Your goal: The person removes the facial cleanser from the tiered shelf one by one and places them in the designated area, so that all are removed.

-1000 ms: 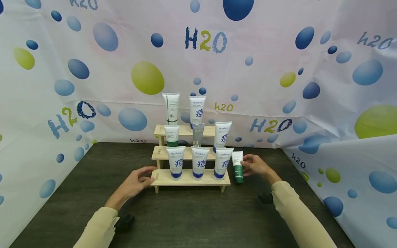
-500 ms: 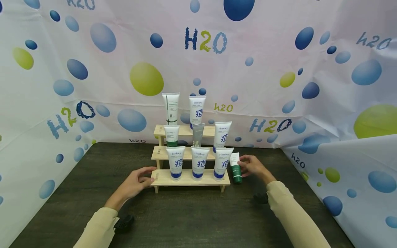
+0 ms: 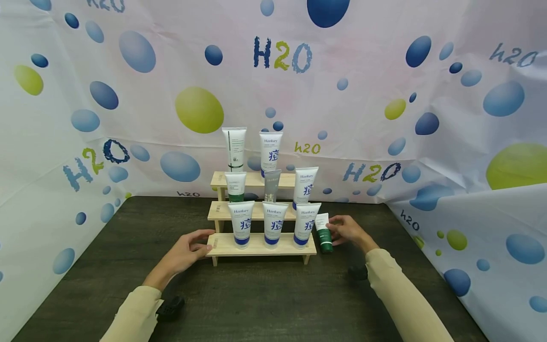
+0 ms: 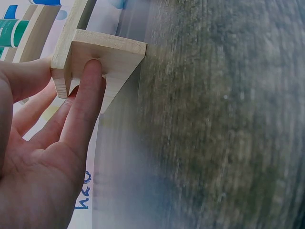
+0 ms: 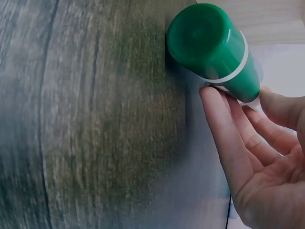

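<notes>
A small white-and-green squeeze tube [image 3: 324,236] tilts just right of the wooden tiered stand [image 3: 256,249]. My right hand [image 3: 348,231] pinches it between thumb and fingers; the green cap [image 5: 200,38] faces the right wrist camera. At the stand's left end, my left hand [image 3: 188,251] holds the bottom shelf, its thumb at the shelf's edge and a finger [image 4: 86,100] against the side leg. Three white-and-blue tubes stand on that shelf, among them the right one [image 3: 305,224]. The middle step bears a green-and-white tube [image 3: 236,185], a grey tube [image 3: 271,185] and a white-and-blue tube [image 3: 304,185].
Two taller tubes, one white with a dark stripe [image 3: 235,148] and one white-and-blue [image 3: 270,151], occupy the top step. The stand is on a dark wood-grain table [image 3: 265,299]. A printed backdrop [image 3: 342,114] rises behind and along both sides.
The right hand has shifted slightly left with the green-and-white tube, bringing it closer to the stand and tilting it more. My left hand keeps its place on the shelf.
</notes>
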Tool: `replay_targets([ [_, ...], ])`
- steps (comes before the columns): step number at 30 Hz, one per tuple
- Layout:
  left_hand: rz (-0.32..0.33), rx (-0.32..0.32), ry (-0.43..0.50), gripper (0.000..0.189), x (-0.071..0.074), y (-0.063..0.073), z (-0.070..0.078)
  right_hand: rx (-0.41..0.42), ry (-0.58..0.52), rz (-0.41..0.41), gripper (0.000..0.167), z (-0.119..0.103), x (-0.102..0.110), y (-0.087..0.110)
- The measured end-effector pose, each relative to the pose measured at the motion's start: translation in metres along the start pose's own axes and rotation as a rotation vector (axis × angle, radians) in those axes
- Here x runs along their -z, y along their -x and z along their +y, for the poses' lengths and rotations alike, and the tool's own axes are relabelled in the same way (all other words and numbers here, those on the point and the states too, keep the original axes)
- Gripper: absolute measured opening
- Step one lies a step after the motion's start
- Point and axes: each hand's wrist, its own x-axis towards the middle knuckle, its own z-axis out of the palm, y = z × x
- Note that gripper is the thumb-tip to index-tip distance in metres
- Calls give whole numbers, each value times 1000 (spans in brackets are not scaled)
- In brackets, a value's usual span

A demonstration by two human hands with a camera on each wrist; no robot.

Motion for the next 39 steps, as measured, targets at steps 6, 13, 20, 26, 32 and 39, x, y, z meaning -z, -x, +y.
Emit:
replay_targets([
  [6,0,-5,0,54,0,0,0,-3,-3,-7,43,1,-1,-1],
  [13,1,-4,1,53,-1,1,0,-33,-8,-9,43,4,-2,-1],
  [20,5,-10,4,53,0,1,0,-35,-15,-12,45,4,-2,-1],
  [26,3,-12,10,54,0,1,0,-57,-10,-8,42,3,-3,-2],
  [32,1,-4,17,54,0,1,0,-40,6,2,39,4,-4,0],
  [39,3,7,10,54,0,2,2,-47,60,-6,49,1,-5,4],
])
